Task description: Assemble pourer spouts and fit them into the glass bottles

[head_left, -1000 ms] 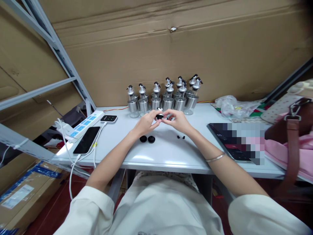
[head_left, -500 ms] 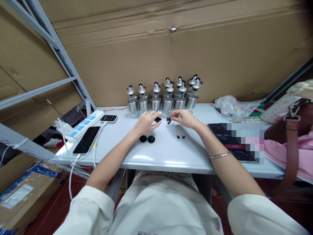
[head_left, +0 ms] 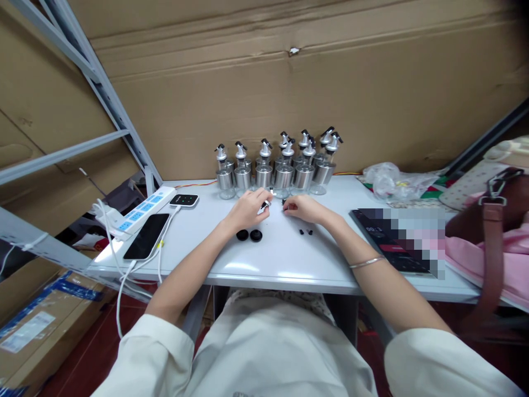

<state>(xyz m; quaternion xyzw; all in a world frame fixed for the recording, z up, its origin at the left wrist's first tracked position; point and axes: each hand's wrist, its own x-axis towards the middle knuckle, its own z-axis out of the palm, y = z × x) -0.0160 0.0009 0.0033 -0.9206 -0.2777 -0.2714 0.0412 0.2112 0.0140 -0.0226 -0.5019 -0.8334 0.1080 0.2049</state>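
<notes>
My left hand is closed around a small black and silver piece, mostly covered by the fingers. To its right, the fingers of my right hand are pinched together at a tiny black piece, too small to make out. Two round black caps lie on the table nearer to me, below my left hand. Two tiny black parts lie below my right hand. Behind both hands stand several glass and steel bottles with silver and black spouts.
On the left of the table are a power strip, a phone, a small device and white cables. At the right lie a tablet, plastic bags and a brown-strapped bag. Cardboard stands behind.
My right hand has moved slightly left and toward me, its fingers curling in. The piece in my left hand has turned, showing more silver and less black.
</notes>
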